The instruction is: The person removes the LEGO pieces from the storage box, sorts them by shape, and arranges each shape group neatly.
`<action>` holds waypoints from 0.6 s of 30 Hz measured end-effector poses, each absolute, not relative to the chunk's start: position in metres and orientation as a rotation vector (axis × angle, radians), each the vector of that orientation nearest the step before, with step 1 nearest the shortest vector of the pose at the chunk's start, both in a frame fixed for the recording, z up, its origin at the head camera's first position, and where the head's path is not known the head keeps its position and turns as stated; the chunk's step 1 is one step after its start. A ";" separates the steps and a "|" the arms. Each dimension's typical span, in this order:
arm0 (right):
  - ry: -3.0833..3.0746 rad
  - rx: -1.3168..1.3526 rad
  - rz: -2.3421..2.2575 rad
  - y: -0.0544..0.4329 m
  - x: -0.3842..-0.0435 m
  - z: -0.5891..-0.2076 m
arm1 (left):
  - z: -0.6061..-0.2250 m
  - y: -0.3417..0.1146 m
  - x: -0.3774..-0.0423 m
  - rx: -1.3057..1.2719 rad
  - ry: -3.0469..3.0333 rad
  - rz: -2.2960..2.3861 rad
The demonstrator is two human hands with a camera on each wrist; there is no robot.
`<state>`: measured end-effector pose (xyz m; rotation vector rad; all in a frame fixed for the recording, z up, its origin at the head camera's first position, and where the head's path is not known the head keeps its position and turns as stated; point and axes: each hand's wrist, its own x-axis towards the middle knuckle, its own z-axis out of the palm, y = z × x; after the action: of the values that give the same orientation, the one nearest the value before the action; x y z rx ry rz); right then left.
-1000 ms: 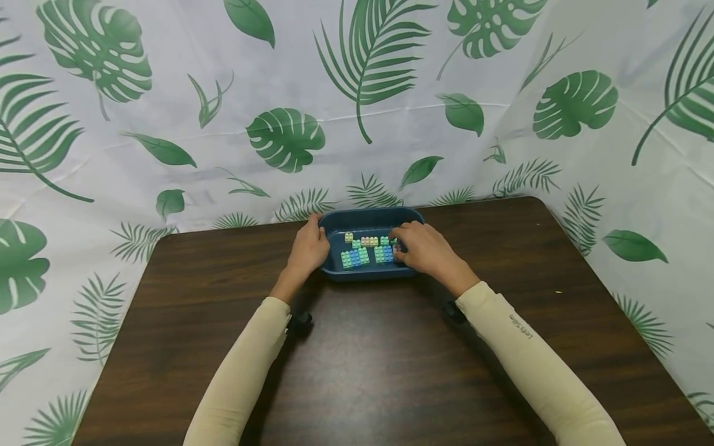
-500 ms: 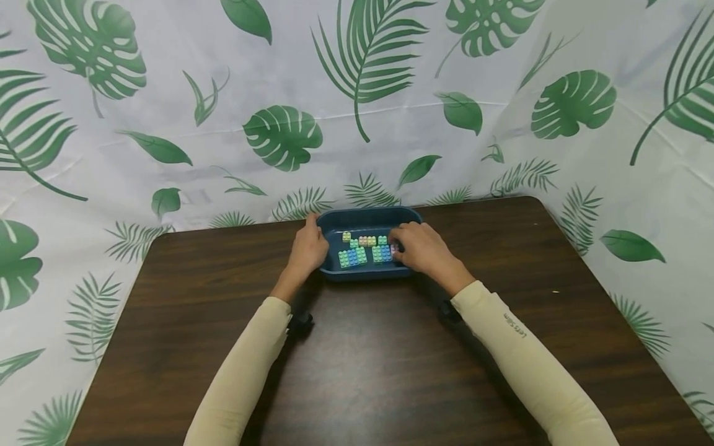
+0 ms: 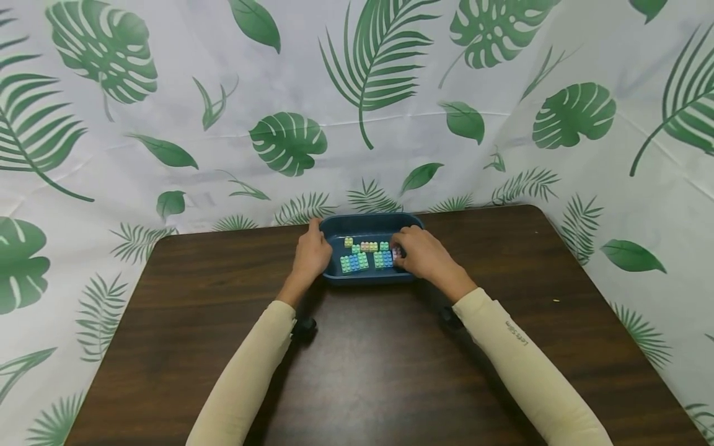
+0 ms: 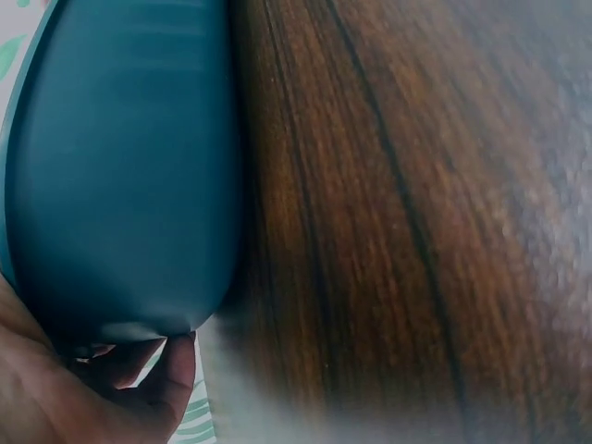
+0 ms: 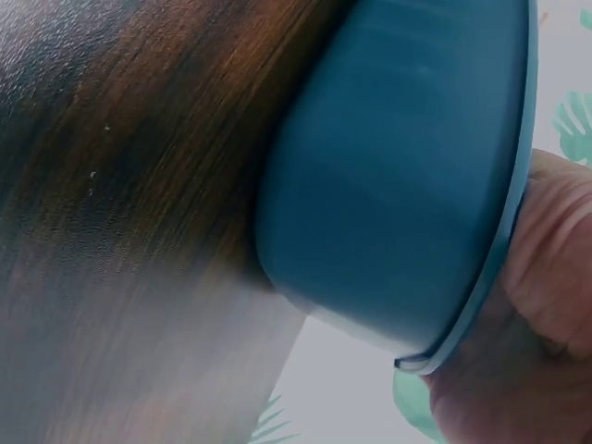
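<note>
A dark blue tray (image 3: 370, 278) sits at the table's far edge with several small toy bricks inside. At the tray's left end, my left hand (image 3: 312, 251) grips the rim; in the left wrist view its fingers (image 4: 176, 375) curl below that end. My right hand (image 3: 421, 251) reaches over the right end, thumb and fingers pinching a pink brick (image 3: 396, 254). Left of this brick lies a green-and-blue block (image 3: 383, 259). A similar green-and-blue block (image 3: 354, 262) lies further left. The right wrist view shows mostly the tray's outer wall (image 5: 388, 176), hiding the right fingertips.
Behind the blocks lie a yellow brick (image 3: 348, 241), a pink-and-yellow row (image 3: 369, 246) and a green brick (image 3: 383, 246). The dark wooden table (image 3: 357, 371) extends toward me. A leaf-patterned cloth (image 3: 223, 148) hangs right behind its far edge.
My right fingers have shifted slightly inside the tray, and more of the pink brick shows between them. My left hand keeps its hold on the tray's end. The head view has tilted slightly.
</note>
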<state>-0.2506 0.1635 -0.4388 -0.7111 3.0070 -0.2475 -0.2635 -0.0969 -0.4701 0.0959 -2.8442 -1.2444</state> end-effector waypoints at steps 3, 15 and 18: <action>3.018 -0.723 -0.304 0.162 -0.251 -0.438 | -0.470 -0.098 -0.263 0.098 -2.838 -1.246; 3.115 -0.770 -0.415 0.143 -0.230 -0.412 | -0.469 -0.096 -0.263 0.125 -2.857 -1.186; 3.106 -0.794 -0.472 0.136 -0.221 -0.406 | -0.469 -0.096 -0.263 0.116 -2.858 -1.181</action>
<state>-0.2213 0.1361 -0.4059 -0.7936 3.1061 -0.4723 -0.2628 -0.0960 -0.4691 0.1160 -2.8576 -1.1814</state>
